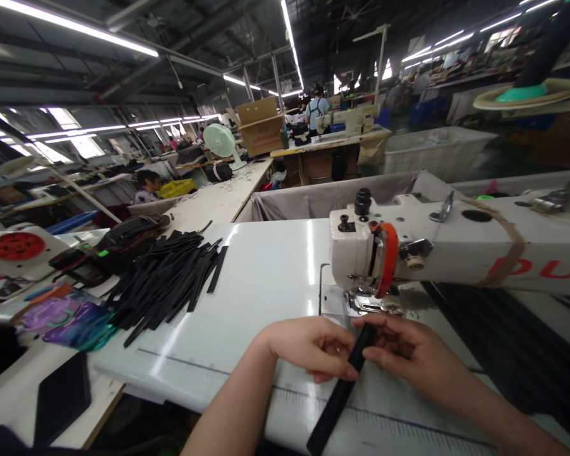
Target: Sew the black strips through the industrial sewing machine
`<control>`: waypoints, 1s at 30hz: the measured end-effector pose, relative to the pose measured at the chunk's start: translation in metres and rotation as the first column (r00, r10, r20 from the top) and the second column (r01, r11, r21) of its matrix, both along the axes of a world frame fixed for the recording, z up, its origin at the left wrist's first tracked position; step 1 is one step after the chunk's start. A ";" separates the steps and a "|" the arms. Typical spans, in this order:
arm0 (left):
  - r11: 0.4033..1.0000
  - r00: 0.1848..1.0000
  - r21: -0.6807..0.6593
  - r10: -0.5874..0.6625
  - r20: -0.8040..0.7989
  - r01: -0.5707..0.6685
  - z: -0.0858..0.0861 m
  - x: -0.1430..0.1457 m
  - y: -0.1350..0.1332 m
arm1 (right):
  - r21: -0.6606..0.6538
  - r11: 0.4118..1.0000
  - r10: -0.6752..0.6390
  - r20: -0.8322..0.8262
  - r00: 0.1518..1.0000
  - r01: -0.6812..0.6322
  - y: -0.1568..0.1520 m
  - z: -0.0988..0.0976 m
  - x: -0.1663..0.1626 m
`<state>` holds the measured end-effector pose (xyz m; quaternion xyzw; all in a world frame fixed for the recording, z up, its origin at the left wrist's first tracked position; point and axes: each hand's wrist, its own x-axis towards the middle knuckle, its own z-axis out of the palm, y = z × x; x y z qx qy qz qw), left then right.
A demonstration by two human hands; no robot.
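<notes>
Both hands grip one black fabric strip point(335, 408) just in front of the sewing machine point(361, 253). My left hand point(316, 348) pinches it from the left, thumb and fingers closed at its upper part. At the strip's top end, my right hand point(403, 348) has its fingers closed on it from the right. The strip slants down toward me, its lower end over the table's ruler marks. Behind the hands are the machine's presser foot and metal needle plate point(332, 301). A pile of similar black strips point(171, 272) lies on the white table to the left.
Long black fabric bands point(498, 342) lie under the machine arm at right. A purple and teal plastic bag point(66, 320) and a flat black piece point(63, 399) are at left. Beyond the table stands a cloth-lined bin point(304, 199). A fan point(220, 140) and co-workers are farther back.
</notes>
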<state>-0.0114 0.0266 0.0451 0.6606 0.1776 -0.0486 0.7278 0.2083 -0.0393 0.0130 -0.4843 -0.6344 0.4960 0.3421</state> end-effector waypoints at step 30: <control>0.033 0.391 0.694 0.845 0.365 -0.719 -0.017 -0.025 0.026 | 0.618 0.786 -0.617 0.783 0.084 0.009 0.017 -0.015 0.078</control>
